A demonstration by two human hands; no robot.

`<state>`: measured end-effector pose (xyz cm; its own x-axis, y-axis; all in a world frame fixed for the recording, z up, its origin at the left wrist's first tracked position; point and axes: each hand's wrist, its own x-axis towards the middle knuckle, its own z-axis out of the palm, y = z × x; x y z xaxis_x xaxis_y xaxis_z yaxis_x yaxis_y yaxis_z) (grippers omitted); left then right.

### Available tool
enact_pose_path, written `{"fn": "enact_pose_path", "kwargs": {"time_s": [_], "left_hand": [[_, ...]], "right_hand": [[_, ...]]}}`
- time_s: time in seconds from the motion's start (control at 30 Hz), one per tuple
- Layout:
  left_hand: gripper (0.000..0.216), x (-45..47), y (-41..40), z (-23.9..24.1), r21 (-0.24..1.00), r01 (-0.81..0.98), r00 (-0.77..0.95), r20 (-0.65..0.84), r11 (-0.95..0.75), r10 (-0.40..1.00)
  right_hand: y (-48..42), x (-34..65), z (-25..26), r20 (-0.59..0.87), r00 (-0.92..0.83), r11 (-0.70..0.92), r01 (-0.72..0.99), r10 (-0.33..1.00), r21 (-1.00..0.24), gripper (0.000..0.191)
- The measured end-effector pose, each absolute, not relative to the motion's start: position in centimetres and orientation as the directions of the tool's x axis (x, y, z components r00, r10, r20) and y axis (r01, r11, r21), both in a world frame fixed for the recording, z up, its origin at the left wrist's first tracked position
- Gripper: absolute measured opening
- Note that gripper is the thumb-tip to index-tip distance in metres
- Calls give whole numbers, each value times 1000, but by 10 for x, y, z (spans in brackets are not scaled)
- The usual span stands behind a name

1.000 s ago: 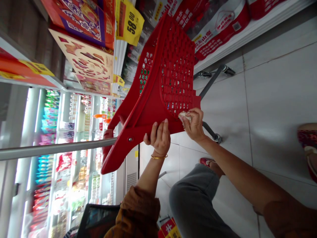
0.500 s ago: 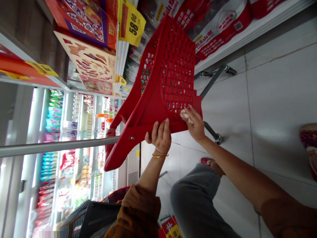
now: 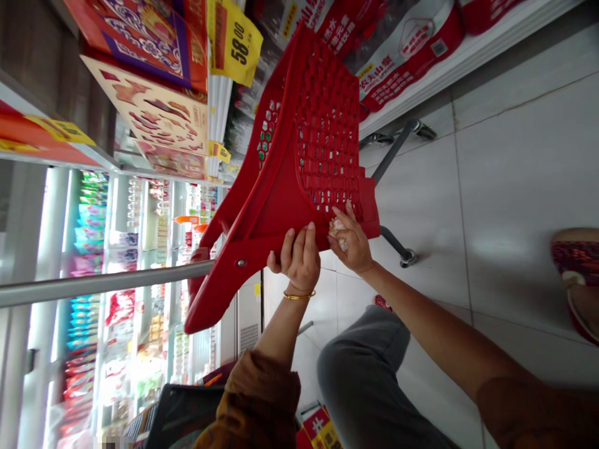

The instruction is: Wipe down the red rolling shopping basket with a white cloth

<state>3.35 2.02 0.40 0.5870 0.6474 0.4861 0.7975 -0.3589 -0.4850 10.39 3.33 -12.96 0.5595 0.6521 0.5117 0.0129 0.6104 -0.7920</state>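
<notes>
At mid-frame, your left hand (image 3: pixel 299 265) grips the edge of the red cart (image 3: pixel 266 212), while just right of it your right hand (image 3: pixel 354 247) pinches a whitish wad (image 3: pixel 337 227) against the cart's side.

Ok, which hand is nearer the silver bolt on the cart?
Left. The left hand holds the red shopping cart by its edge near the silver bolt, not touching it; the right hand, with a pale crumpled wad, is farther away, past the left.
</notes>
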Motion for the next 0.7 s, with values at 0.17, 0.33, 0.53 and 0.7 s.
{"fn": "enact_pose_path", "kwargs": {"time_s": [0.17,0.33,0.53,0.7], "left_hand": [[27,36,20,5,-464,818,558,499,-339,664],[26,35,21,5,-485,807,574,506,-338,644],[29,29,21,4,-364,877,465,475,-314,747],[27,27,21,3,-375,874,471,490,-310,734]], "right_hand": [[30,104,-157,515,517,568,65,684,-820,27],[28,103,-182,444,483,476,63,755,-877,34],[28,100,-196,446,469,474,63,763,-878,37],[25,97,-209,397,511,435,48,763,-899,39]]}}
